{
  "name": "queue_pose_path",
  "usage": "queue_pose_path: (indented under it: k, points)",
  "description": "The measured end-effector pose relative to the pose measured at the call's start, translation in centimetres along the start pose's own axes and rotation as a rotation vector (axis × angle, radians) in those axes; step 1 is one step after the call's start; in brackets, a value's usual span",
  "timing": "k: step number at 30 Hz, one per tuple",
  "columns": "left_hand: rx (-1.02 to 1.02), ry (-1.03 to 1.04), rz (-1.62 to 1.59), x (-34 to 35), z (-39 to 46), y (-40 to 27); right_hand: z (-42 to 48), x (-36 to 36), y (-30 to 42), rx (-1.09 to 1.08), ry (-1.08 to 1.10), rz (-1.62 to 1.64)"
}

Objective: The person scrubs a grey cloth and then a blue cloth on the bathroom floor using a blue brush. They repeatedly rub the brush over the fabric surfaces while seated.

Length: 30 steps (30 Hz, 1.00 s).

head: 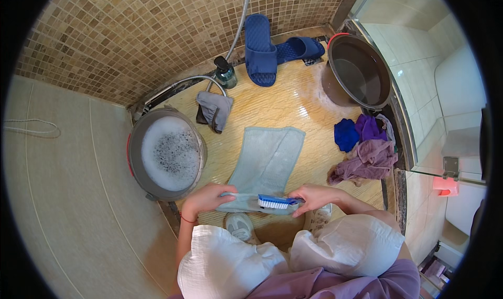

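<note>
A pale blue-green cloth (271, 153) lies spread on the wet floor, its near edge lifted in front of my shoes. My left hand (210, 199) pinches the near left corner of this cloth between thumb and fingers. In my right hand (312, 197) is a blue-handled scrubbing brush (275, 201), its white bristles facing me just over the cloth's raised near edge. The right fingers are also close to the cloth's near right corner; whether they grip it too is hard to tell.
Left stands a grey bucket (133, 153) of foamy water; back right, a brown bucket (332, 83) holding water. Wet cloths (365, 157) lie heaped at right. A grey cloth (216, 108), a pump bottle (226, 75), a shower hose (241, 20) and blue slippers (261, 51) are near the mosaic wall.
</note>
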<state>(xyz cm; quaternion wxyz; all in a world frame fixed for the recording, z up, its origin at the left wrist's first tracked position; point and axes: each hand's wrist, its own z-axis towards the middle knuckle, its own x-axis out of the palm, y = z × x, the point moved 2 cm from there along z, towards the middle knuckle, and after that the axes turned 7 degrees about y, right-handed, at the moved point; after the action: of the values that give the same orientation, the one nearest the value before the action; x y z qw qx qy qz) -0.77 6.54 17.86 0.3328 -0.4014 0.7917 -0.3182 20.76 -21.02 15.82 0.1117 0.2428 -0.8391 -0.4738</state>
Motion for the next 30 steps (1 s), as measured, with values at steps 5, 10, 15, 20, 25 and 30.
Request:
queue_pose_path:
  k: [5,10,15,20,25,30]
  points:
    - [0.039,0.007,0.012,-0.6,2.1,-1.7,-3.0,-2.6,1.3,0.012,0.072,0.123]
    - [0.166,-0.418,0.015,-4.9,1.7,-6.9,-7.5,-6.6,4.8,0.04,-0.366,0.293]
    - [0.278,-0.882,-0.059,-12.9,4.4,-10.9,-9.5,-13.9,8.1,-0.081,-1.021,0.339]
    - [0.477,-1.03,-0.117,-18.5,3.4,-16.2,-12.2,-18.0,13.0,-0.317,-1.329,0.181]
    - [0.513,-1.029,-0.086,-18.4,0.8,-18.7,-14.9,-17.5,15.3,-0.364,-1.432,0.278]
    - [0.42,-0.703,-0.029,-13.5,-1.0,-16.2,-15.3,-14.0,12.2,-0.241,-1.089,0.169]
